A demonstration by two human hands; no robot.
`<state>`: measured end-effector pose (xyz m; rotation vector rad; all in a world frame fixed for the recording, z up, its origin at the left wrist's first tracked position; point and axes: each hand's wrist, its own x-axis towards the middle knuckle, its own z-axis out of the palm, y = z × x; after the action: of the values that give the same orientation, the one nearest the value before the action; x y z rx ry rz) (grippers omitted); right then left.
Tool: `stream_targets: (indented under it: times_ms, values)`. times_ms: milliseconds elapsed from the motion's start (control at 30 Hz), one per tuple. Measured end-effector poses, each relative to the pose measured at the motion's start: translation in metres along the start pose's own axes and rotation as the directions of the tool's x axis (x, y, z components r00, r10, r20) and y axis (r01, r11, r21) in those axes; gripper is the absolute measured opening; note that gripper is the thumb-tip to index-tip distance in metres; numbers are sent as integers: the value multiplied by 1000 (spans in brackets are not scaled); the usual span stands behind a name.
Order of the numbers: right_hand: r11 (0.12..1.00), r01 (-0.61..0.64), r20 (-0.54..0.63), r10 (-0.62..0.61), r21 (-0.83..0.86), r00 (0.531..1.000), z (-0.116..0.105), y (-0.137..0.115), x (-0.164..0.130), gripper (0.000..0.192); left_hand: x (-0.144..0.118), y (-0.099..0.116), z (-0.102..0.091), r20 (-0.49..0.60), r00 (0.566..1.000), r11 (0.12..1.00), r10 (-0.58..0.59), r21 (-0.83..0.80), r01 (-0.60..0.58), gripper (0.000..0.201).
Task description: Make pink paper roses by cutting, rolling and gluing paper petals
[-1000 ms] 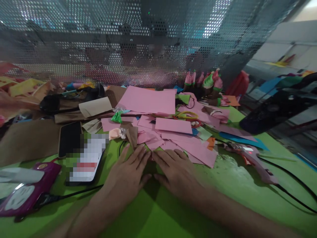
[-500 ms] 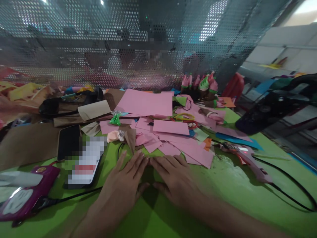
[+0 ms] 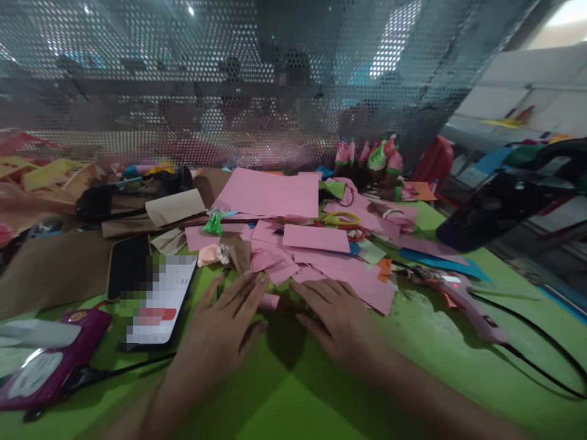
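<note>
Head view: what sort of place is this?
Likely a paper-craft workbench: cut pink paper piled on a green table, a glue gun nearby, finished paper cones behind, both hands flat.

Dim overhead light glares through the perforated screen (image 3: pixel 275 79); both hands cast soft shadows, edges smeared and bent.

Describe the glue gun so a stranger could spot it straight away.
Start at the green table and go to the right of the pile of pink paper sheets. The glue gun lies there on its side, pinkish, trailing a black cord; nothing else beside it has a cord.
</note>
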<state>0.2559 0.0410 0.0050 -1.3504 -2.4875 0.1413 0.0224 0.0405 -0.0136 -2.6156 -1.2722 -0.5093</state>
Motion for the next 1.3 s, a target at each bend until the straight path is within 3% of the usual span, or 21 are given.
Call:
stream_targets:
  times_ms: [233, 467, 800, 1100, 1300]
  values:
    - [994, -15, 18, 13, 108, 1000, -4, -1, 2, 23, 1, -2, -7, 17, 998, 993, -64, -103, 66, 47]
    - [997, 20, -8, -19, 77, 1000, -3, -5, 0, 9, 2, -1, -8, 7, 996, 969, -88, -230, 87, 31]
    - [991, 21, -58, -13, 135, 998, -4, -2, -1, 7, 3, 3, -9, 11, 989, 904, -145, -405, 137, 13]
    - [992, -74, -195, 93, 102, 977, -25, 21, 3, 8, 2, -10, -6, -89, 943, 773, -321, -600, 206, 14]
    - [984, -178, -335, 159, -26, 929, -26, 39, 5, 16, 2, -13, -4, -123, 922, 771, -368, -595, 228, 13]
